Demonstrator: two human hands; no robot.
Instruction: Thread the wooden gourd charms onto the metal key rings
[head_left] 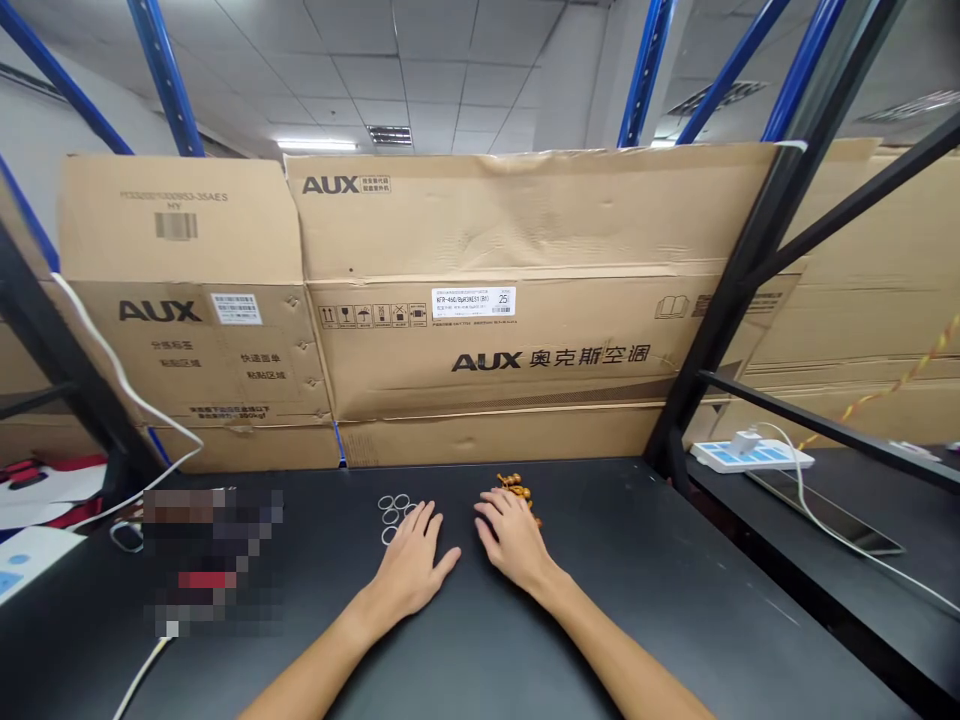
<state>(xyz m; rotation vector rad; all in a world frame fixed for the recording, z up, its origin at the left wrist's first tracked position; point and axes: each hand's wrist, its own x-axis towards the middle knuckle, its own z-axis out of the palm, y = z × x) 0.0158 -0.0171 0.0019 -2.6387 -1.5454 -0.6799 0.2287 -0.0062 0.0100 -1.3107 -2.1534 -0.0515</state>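
On the black bench (660, 580), my open, empty left grip (414, 560) lies beside thin rings (391, 518); my open, empty right grip (514, 540) rests against what look like amber beads (517, 490).

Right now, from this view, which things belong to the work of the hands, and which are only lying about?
In use: the left hand, flat beside the pale rings; the right hand, flat against the brown beads.

Lying about: AUX cartons, a power strip, a white cable.
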